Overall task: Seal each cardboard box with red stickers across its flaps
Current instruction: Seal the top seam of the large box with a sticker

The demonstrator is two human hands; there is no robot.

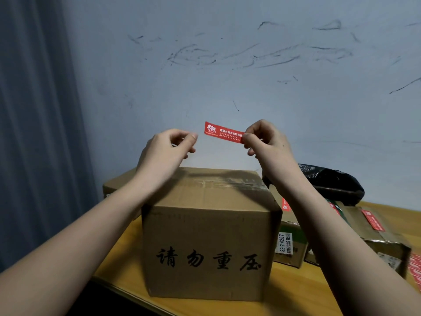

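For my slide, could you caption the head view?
Right hand pinches a red sticker above the taped cardboard box; left hand alongside.

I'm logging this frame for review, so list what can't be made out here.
Head view only:
- red sticker: its right end is covered by the right hand; small print unreadable.
- big cardboard box: part of its taped top is hidden by the left hand and arm.
- boxes on the right: partly behind the right arm, cut by the frame edge.
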